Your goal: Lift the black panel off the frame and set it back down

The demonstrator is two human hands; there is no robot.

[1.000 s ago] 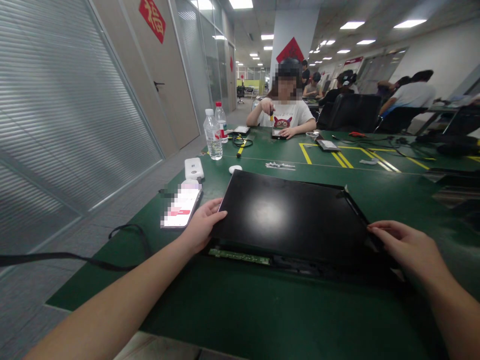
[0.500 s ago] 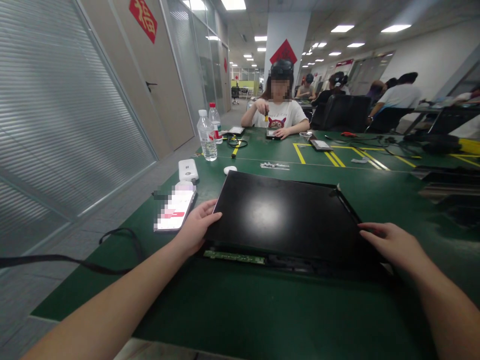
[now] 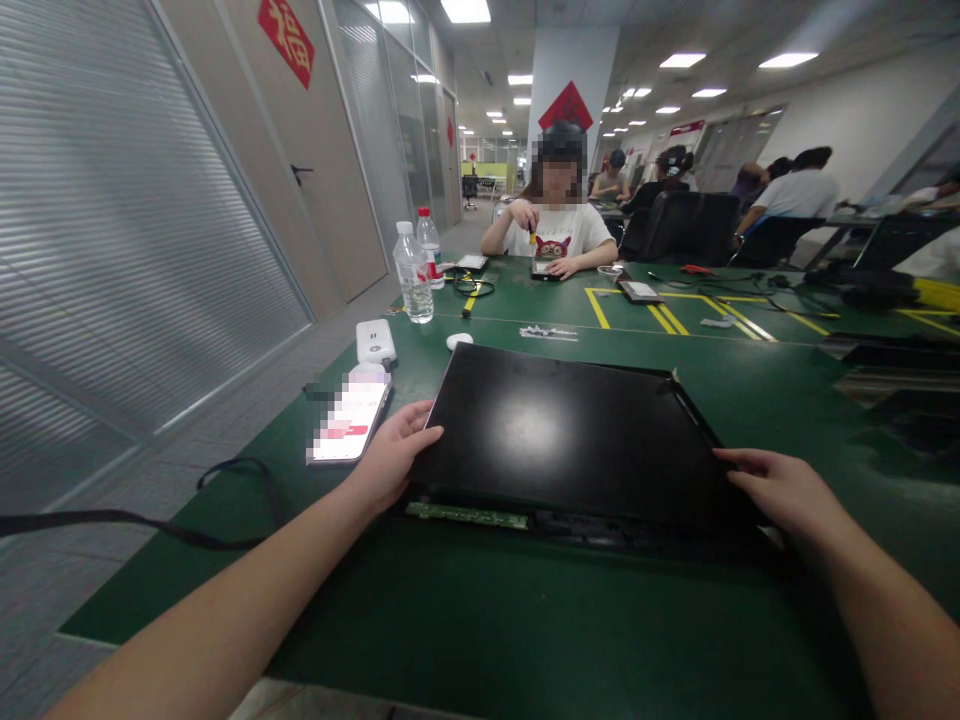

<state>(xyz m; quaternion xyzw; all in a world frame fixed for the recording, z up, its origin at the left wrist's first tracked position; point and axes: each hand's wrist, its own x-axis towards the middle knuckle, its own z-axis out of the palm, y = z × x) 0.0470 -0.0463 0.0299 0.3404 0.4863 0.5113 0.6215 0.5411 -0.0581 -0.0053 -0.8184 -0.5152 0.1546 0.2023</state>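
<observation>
A black LCD panel (image 3: 570, 430) lies over a black frame on the green table, its glossy face up with a bright reflection. My left hand (image 3: 397, 447) grips the panel's left edge, thumb on top and fingers partly hidden behind it. My right hand (image 3: 780, 490) is closed at the right edge, fingertips pinching the rim. Along the near side a strip of green circuit board (image 3: 466, 514) shows below the panel. The frame's dark rim (image 3: 694, 412) sticks out past the panel at the far right corner.
Left of the panel lie a lit phone (image 3: 349, 420), a white power bank (image 3: 375, 343) and a small white case (image 3: 459, 342). Two water bottles (image 3: 414, 275) stand behind. Small metallic bits (image 3: 548, 332) lie beyond the panel. Opposite, a co-worker (image 3: 555, 225) holds a screwdriver over a small device.
My right hand has shifted slightly left along the panel's right edge. The panel and my left hand look nearly unmoved.
</observation>
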